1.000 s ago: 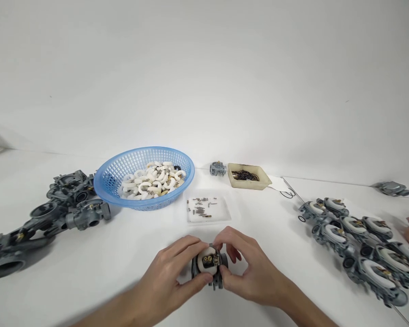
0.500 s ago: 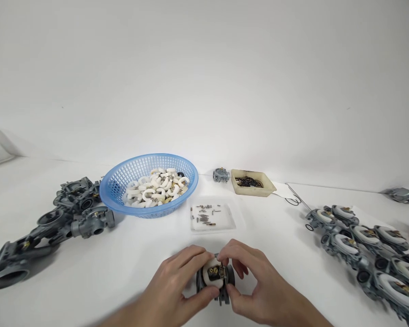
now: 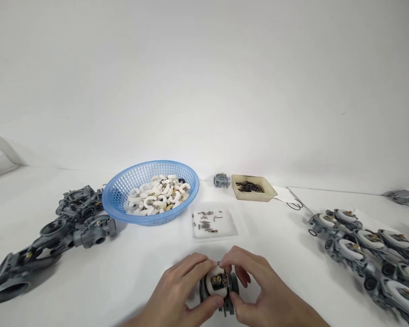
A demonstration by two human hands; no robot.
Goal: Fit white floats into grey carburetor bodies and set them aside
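Low in the middle of the view, a grey metal carburetor [image 3: 233, 282] sits between my hands, its open underside facing up. A white C-shaped float [image 3: 210, 282] lies in it, around two brass jets. My left hand [image 3: 186, 288] is closed on the left side, fingertips and thumb pressing the float's edge. My right hand [image 3: 259, 286] grips the right side, thumb and index finger at the float's hinge; whether a small pin is between them is hidden. Just beyond the hands lies a clear shallow tray [image 3: 225, 231] holding several tiny metal pins and needles.
A blue basket [image 3: 111, 210] full of white floats stands back left. Bare carburetors [image 3: 78, 218] are piled at left; several with floats [image 3: 352, 250] stand at right. At the back are one small carburetor [image 3: 221, 180], a cream tray [image 3: 254, 196] of black rings and a thin metal rod [image 3: 300, 201].
The whole scene has shifted slightly down in view as the head moved. Both hands keep the same hold on the carburetor and float.
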